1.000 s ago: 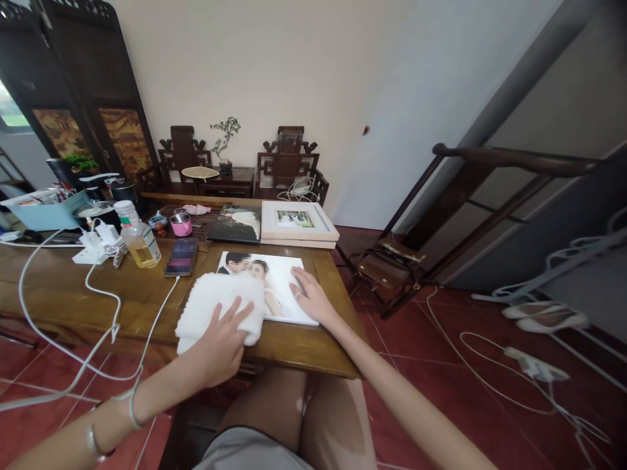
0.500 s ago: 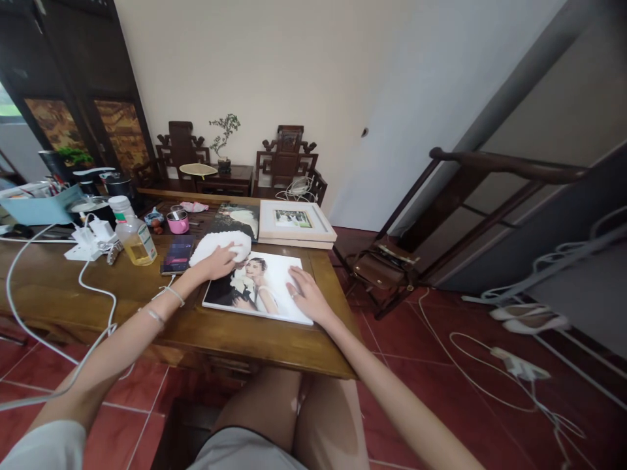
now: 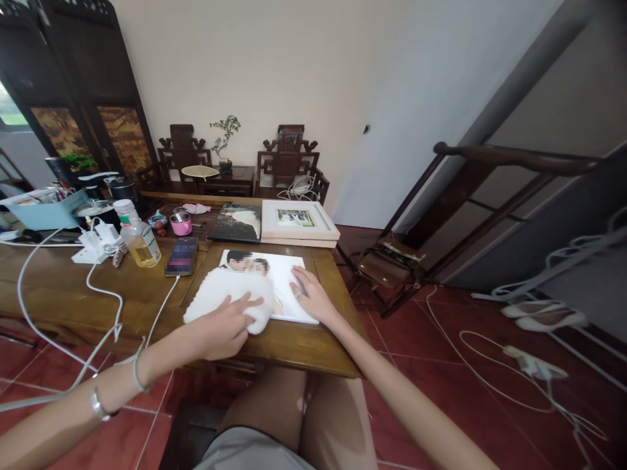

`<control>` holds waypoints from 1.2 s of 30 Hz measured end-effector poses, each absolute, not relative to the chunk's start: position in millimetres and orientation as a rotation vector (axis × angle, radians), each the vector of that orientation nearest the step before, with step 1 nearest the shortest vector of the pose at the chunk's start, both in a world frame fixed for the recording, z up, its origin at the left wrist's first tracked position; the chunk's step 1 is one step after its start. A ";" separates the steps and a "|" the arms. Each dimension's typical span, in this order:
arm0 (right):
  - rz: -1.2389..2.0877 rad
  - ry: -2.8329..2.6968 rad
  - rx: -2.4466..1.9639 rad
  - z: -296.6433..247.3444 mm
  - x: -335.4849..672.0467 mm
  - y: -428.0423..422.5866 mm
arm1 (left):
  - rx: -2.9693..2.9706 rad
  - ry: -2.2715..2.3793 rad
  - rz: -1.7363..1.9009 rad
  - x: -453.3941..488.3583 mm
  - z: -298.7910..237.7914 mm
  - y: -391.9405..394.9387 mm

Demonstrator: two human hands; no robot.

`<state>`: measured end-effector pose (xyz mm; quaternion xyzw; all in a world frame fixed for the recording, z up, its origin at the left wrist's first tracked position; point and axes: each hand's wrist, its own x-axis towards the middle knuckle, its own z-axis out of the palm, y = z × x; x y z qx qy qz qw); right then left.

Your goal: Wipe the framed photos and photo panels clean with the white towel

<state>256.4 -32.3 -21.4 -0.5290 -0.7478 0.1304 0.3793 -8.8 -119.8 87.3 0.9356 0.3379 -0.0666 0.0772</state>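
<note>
A glossy photo panel (image 3: 281,264) showing a couple lies on the wooden table in front of me. My left hand (image 3: 234,324) is closed on a white fluffy cloth (image 3: 210,297), pressing it from above against the panel's lower left part. The cloth covers much of the picture and hangs a little past its near edge. Flat on the panel's right side rests my right hand (image 3: 312,295), fingers stretched out and holding nothing; a ring shows on one finger.
Behind the panel lie a white picture frame (image 3: 300,222) and a darker photo panel (image 3: 238,222). To the left are a phone (image 3: 181,256) on a cable, a bottle of yellow liquid (image 3: 140,238), a power strip (image 3: 98,245), a pink cup (image 3: 181,223) and a blue bin (image 3: 46,209).
My left hand has brought the cloth from the panel's far left corner toward me, down to its near edge. The right hand stays on the right side.
</note>
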 end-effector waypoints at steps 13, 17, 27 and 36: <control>0.342 -1.907 -1.352 -18.8 255.2 -33.9 | 2.737 1.307 0.043 13.9 80.0 15.5; 0.346 -1.895 -1.335 -20.4 254.8 -33.6 | 2.784 1.280 0.018 13.9 74.4 -34.5; 0.326 -1.910 -1.337 -20.4 254.7 -32.7 | 2.837 1.114 -0.120 31.6 84.8 -132.3; 0.327 -1.940 -1.343 -18.7 256.9 -33.1 | 2.842 1.366 -0.013 50.0 72.4 -10.2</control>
